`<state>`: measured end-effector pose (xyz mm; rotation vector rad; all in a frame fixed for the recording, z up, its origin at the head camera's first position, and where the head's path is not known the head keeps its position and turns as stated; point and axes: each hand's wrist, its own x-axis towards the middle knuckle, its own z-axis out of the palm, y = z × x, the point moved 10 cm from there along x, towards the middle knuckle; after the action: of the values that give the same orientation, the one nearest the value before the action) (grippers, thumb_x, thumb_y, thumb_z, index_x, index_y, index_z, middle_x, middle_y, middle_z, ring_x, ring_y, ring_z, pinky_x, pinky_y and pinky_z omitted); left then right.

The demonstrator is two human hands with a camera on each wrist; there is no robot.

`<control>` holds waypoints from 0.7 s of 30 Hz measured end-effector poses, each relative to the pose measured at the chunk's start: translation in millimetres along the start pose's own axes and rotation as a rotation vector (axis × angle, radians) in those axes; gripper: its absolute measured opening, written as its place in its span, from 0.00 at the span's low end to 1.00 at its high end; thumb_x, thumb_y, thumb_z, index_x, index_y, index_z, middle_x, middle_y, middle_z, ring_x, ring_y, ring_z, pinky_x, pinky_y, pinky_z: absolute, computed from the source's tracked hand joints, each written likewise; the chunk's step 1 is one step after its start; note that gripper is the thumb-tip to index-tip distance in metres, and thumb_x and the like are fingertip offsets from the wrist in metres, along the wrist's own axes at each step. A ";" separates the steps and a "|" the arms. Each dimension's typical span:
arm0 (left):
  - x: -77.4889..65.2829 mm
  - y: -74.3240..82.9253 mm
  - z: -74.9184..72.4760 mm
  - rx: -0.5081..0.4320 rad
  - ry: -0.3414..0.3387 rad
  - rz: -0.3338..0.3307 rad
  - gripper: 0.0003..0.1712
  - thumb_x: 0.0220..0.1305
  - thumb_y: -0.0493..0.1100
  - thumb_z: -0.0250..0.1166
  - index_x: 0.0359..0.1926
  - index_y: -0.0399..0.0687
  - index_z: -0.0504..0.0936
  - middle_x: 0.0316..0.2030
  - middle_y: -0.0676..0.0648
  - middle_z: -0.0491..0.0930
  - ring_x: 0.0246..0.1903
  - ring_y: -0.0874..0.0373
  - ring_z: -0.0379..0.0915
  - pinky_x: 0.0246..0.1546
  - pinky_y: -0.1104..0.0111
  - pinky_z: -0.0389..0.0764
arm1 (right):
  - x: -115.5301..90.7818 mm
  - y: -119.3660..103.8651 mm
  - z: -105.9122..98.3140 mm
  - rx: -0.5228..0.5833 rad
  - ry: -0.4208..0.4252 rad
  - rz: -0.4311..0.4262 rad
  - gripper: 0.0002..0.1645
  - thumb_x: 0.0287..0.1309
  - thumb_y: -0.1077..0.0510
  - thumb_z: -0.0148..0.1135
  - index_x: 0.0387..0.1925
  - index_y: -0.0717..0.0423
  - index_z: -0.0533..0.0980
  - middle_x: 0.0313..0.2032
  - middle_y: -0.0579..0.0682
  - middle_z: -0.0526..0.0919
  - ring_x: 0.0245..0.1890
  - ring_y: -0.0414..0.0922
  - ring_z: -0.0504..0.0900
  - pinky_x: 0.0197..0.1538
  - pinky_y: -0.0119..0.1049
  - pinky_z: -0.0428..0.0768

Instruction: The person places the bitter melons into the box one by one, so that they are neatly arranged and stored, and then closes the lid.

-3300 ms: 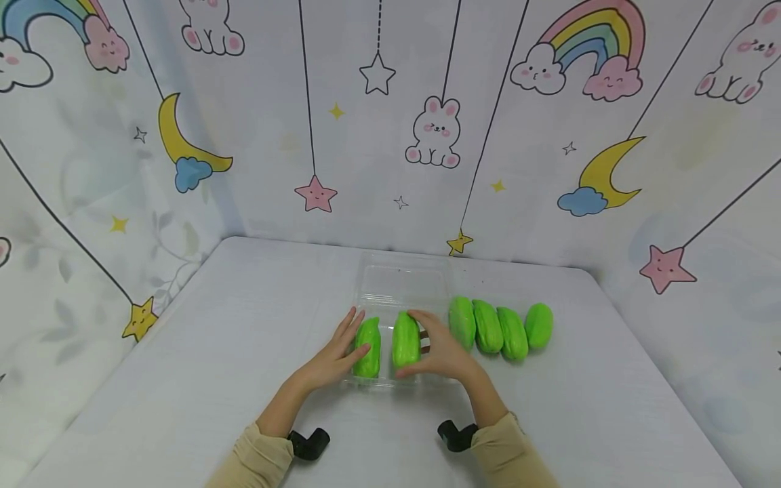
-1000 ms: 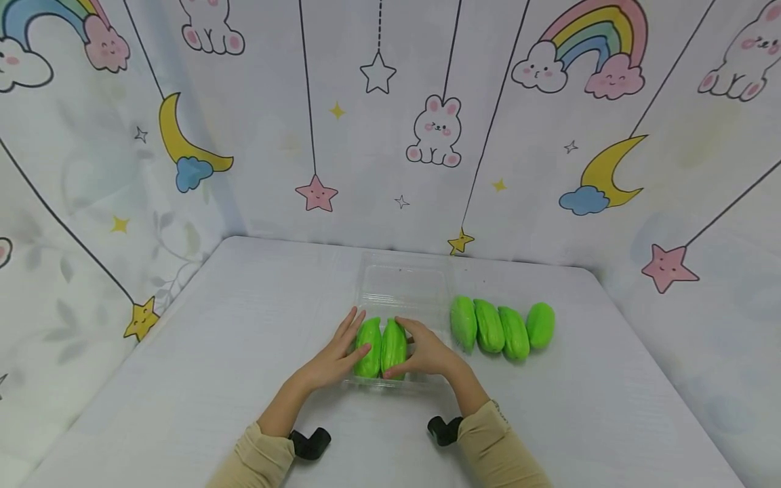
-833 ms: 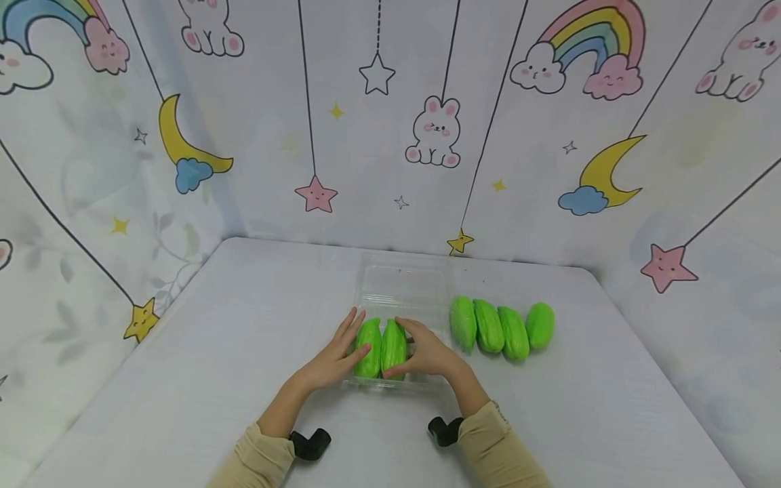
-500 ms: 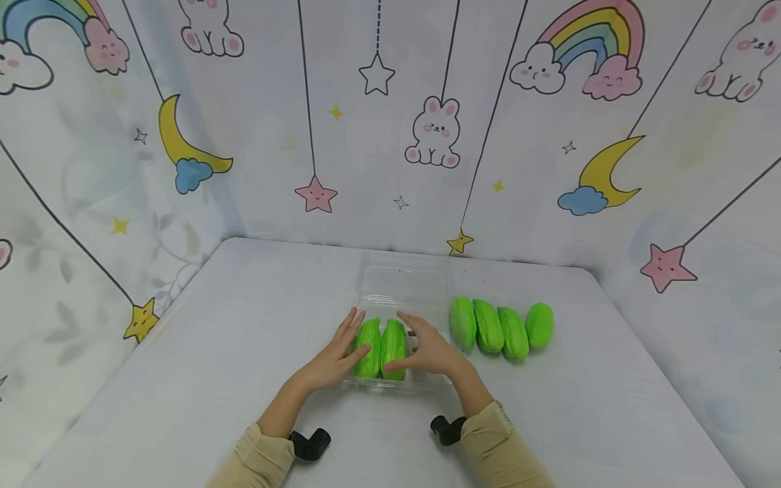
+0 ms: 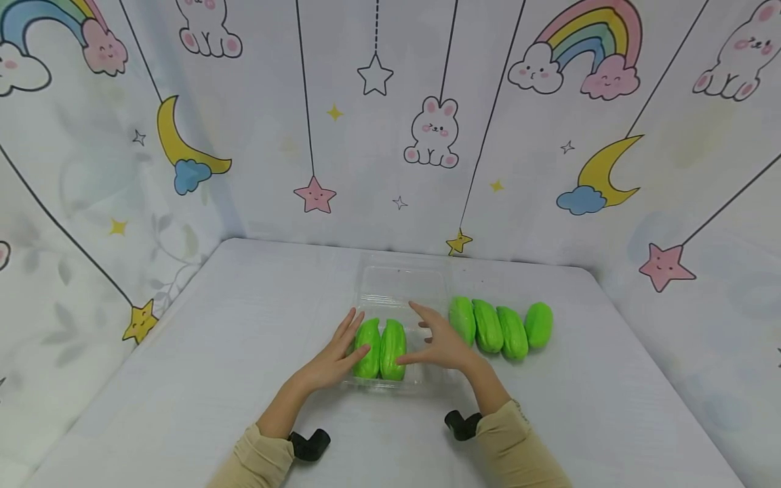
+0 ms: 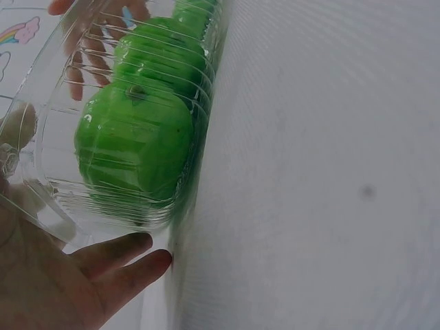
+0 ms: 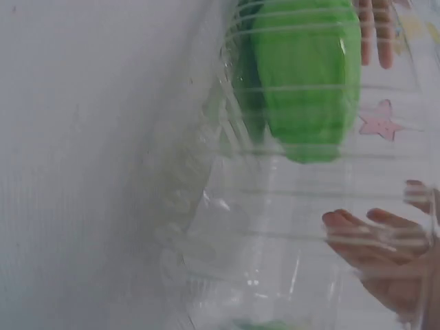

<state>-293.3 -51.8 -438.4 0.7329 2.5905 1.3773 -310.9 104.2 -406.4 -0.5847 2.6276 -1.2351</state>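
Observation:
Two bright green, elongated vegetable-shaped pieces, a left one point(image 5: 367, 349) and a right one point(image 5: 393, 349), lie side by side in a clear plastic clamshell box point(image 5: 379, 383). My left hand point(image 5: 332, 356) rests at the box's left side, fingers straight, its thumb reaching over the left piece. In the left wrist view, the left hand point(image 6: 62, 275) has fingertips by the transparent wall. My right hand point(image 5: 442, 342) hovers over the box's right half, fingers spread, holding nothing, its thumb tip beside the right piece. Through the clear wall, the right wrist view shows the right hand point(image 7: 381, 254).
The box's lid point(image 5: 403, 278) lies folded back behind it. Several more green pieces point(image 5: 488, 327) stand in a row on the white table point(image 5: 274, 291), right of the box. A patterned cloth wall point(image 5: 262, 122) closes off the back and sides.
The right piece was slid left against the other by my right hand, which then let go, spread its fingers and drew back to the right. My left hand stayed put.

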 end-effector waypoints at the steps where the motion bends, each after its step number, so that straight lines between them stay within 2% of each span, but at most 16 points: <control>1: 0.0 -0.1 0.0 0.000 0.000 0.000 0.39 0.70 0.53 0.47 0.72 0.52 0.36 0.70 0.46 0.27 0.68 0.44 0.29 0.60 0.42 0.48 | -0.4 0.7 -1.4 0.000 -0.002 0.000 0.65 0.33 0.44 0.77 0.70 0.47 0.49 0.68 0.56 0.51 0.61 0.58 0.62 0.52 0.50 0.72; 5: 0.5 -0.5 0.1 0.002 0.004 0.004 0.39 0.70 0.53 0.47 0.72 0.52 0.36 0.70 0.46 0.27 0.68 0.44 0.29 0.60 0.42 0.48 | -3.1 3.3 -9.7 0.005 -0.003 0.000 0.65 0.34 0.43 0.76 0.71 0.45 0.47 0.68 0.54 0.50 0.62 0.56 0.60 0.54 0.48 0.71; 11: 0.5 0.2 0.3 -0.002 0.001 0.008 0.39 0.70 0.52 0.47 0.72 0.51 0.36 0.70 0.44 0.28 0.68 0.44 0.28 0.60 0.42 0.47 | -8.9 7.3 -31.3 -0.017 0.042 -0.006 0.66 0.31 0.41 0.76 0.70 0.42 0.49 0.68 0.50 0.52 0.62 0.53 0.61 0.55 0.47 0.71; 15: -0.2 0.2 -0.4 0.000 0.003 0.004 0.39 0.70 0.52 0.48 0.72 0.52 0.36 0.70 0.44 0.28 0.68 0.45 0.28 0.60 0.42 0.48 | -11.7 7.2 -42.8 -0.018 0.053 -0.029 0.65 0.31 0.40 0.76 0.70 0.43 0.49 0.67 0.52 0.52 0.62 0.55 0.61 0.54 0.49 0.71; 21: 0.4 -1.0 0.3 -0.002 0.000 0.007 0.39 0.70 0.52 0.47 0.72 0.52 0.36 0.70 0.46 0.27 0.68 0.45 0.28 0.60 0.42 0.47 | -15.3 11.0 -61.2 0.005 0.087 -0.043 0.64 0.33 0.45 0.77 0.70 0.47 0.50 0.67 0.55 0.51 0.62 0.57 0.60 0.54 0.50 0.70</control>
<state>-293.9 -51.9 -439.3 0.7421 2.5890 1.3812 -319.8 159.8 -375.9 -0.6021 2.6956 -1.3077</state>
